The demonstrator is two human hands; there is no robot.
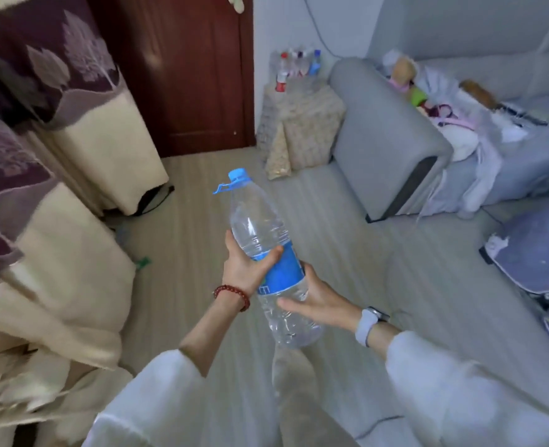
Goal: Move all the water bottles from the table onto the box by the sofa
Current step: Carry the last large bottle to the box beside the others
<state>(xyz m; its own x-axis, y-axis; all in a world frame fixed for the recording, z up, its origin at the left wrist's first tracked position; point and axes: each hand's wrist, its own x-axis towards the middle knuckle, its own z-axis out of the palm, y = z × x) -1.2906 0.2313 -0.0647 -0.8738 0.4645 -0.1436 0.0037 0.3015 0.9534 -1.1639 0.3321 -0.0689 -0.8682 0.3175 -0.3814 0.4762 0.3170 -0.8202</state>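
Ahead, open floor (202, 201) runs to the box (302, 124) beside the sofa (386, 130). Left hand (245, 267) and right hand (320, 300) both grip the tilted bottle (266, 250), fingers curled round it.

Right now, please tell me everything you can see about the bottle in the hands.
The bottle is large, clear plastic, seemingly empty, with a blue cap and carry loop and a blue label. It tilts, cap pointing away and to the left, above the floor. The left hand grips its middle; the right hand holds its lower part.
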